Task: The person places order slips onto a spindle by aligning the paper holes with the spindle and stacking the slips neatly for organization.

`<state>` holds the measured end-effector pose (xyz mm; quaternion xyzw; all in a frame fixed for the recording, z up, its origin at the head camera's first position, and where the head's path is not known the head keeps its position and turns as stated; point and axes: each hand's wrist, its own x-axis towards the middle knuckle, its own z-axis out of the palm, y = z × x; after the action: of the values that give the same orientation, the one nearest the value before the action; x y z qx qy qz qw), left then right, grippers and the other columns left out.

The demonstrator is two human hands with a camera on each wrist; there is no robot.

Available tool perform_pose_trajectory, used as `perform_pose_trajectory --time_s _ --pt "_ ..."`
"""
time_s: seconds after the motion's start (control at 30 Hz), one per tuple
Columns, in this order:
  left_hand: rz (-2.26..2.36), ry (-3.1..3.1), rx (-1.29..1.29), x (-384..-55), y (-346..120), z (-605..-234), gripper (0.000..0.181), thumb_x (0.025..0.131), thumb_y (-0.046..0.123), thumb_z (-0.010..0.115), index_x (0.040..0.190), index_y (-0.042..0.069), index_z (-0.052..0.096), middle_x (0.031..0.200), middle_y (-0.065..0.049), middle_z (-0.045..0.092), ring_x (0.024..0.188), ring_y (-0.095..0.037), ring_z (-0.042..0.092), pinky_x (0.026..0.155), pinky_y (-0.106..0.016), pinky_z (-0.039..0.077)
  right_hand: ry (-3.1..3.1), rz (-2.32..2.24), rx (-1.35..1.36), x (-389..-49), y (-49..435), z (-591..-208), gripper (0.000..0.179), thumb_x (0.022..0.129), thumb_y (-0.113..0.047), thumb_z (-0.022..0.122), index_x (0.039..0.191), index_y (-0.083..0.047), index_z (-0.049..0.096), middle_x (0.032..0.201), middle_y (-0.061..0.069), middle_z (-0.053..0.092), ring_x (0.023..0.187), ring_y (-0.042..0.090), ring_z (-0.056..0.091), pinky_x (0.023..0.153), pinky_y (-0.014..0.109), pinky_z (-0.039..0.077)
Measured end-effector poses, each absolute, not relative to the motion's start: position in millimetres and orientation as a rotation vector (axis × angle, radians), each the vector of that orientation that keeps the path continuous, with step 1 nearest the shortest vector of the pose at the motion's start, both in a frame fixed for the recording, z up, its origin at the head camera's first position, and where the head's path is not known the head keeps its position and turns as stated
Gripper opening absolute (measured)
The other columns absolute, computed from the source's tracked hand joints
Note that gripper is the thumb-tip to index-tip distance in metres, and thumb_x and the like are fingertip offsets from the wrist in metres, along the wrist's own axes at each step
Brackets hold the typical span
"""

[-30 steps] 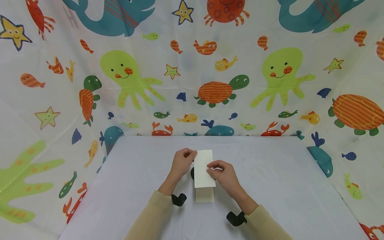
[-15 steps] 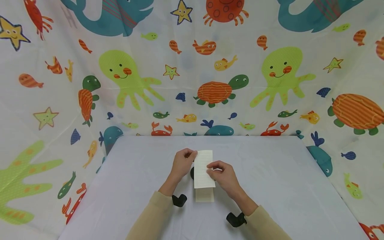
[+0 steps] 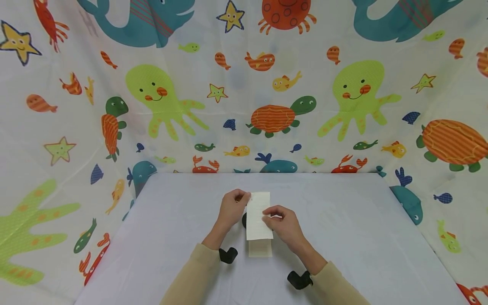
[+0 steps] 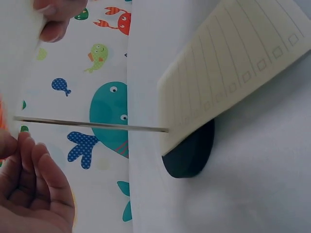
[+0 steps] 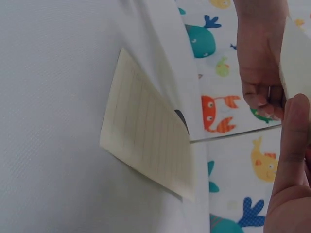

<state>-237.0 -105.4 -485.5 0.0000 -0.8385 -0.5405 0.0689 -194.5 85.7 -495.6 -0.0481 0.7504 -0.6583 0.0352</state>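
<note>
Both hands hold up a narrow pale sheet of note paper (image 3: 257, 226) in the middle of the head view. My left hand (image 3: 230, 208) pinches near its upper left corner. From the right edge, my right hand (image 3: 286, 223) pinches it, with the thumb (image 5: 295, 119) lying along the paper in the right wrist view. A thin metal rod (image 4: 97, 124) runs up from a rounded black base (image 4: 193, 154) to the hands; its top end is hidden by fingers and paper. Lower down, a cream lined sheet with small checkboxes (image 4: 228, 63) slants beside the base.
The table has a white cloth (image 3: 183, 199). Behind and around it hangs a curtain (image 3: 228, 106) printed with sea animals. Black wrist-worn pieces (image 3: 228, 255) sit below both hands, by the beige sleeves (image 3: 194, 271).
The raised sheet's lower edge has dropped very slightly over the lined sheet. Both hands keep nearly the same place and hold.
</note>
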Motion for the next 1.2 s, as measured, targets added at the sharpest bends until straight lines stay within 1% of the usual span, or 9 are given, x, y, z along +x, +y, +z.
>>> perform_pose_trajectory --time_s 0.27,0.53,0.7,1.03,1.2 --pt "-1.603 -2.590 0.051 -235.9 -109.7 -508.2 0.019 0.100 0.025 0.065 0.096 0.008 0.073 0.085 -0.002 0.062 0.079 -0.018 0.055 0.065 -0.031 0.047 2.314 -1.962 -0.108 -194.5 87.0 -508.2 0.011 0.090 -0.008 0.076 0.101 -0.006 0.074 0.102 0.009 0.063 0.077 0.018 0.064 0.067 0.025 0.051" --pt "-1.617 -2.611 0.069 -239.6 -108.1 -516.1 0.017 0.099 0.024 0.065 0.096 0.008 0.072 0.084 -0.003 0.062 0.077 -0.019 0.055 0.066 -0.032 0.047 2.349 -1.886 -0.106 -192.9 85.9 -515.2 0.013 0.089 -0.010 0.076 0.101 -0.005 0.073 0.096 0.008 0.061 0.067 0.015 0.058 0.058 0.026 0.047" --pt "-1.597 -2.624 0.071 -240.6 -106.9 -519.9 0.016 0.098 0.022 0.066 0.097 0.007 0.071 0.084 -0.003 0.062 0.077 -0.018 0.055 0.065 -0.032 0.047 2.374 -1.854 -0.112 -191.0 86.5 -516.9 0.012 0.088 -0.006 0.075 0.099 -0.004 0.073 0.090 0.006 0.062 0.062 0.013 0.055 0.055 0.026 0.046" --pt "-1.521 -2.666 0.060 -242.5 -106.7 -532.1 0.014 0.098 0.021 0.068 0.094 0.007 0.068 0.082 -0.002 0.060 0.075 -0.018 0.053 0.065 -0.031 0.045 2.467 -1.737 -0.212 -192.1 89.4 -526.1 0.012 0.084 -0.002 0.073 0.096 -0.004 0.072 0.082 0.004 0.060 0.064 0.014 0.057 0.055 0.027 0.050" --pt "-1.518 -2.693 0.046 -241.9 -107.6 -534.4 0.012 0.098 0.020 0.067 0.093 0.009 0.067 0.082 -0.002 0.059 0.075 -0.017 0.053 0.066 -0.031 0.046 2.535 -1.648 -0.261 -193.5 90.8 -532.0 0.012 0.083 -0.001 0.074 0.094 -0.005 0.072 0.079 0.001 0.060 0.065 0.013 0.057 0.055 0.026 0.047"
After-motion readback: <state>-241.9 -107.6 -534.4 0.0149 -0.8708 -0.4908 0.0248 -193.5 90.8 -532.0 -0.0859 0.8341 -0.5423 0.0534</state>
